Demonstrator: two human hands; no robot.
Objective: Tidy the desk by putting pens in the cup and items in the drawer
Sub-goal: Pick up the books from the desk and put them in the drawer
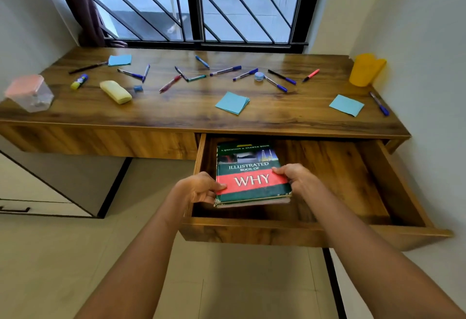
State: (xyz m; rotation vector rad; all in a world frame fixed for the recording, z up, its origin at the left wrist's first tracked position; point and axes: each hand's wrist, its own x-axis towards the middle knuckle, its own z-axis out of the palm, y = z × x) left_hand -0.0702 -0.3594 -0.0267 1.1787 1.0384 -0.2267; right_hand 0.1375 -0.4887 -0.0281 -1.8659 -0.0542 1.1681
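A green and red book (248,167) sits inside the open wooden drawer (252,233), at its left side. My left hand (199,187) grips the book's left edge and my right hand (297,176) grips its right edge. Several pens (225,70) lie scattered across the wooden desk (176,114). A yellow cup (364,70) stands at the desk's far right corner. Blue sticky-note pads (232,102) lie on the desk, one more pad (346,105) at the right and another pad (120,60) at the back left.
On the left of the desk stand a clear box with a pink lid (29,93), a glue stick (79,81), a yellow eraser-like block (116,91) and a small blue sharpener (138,88). A small round pot (259,76) sits among the pens. A barred window runs behind.
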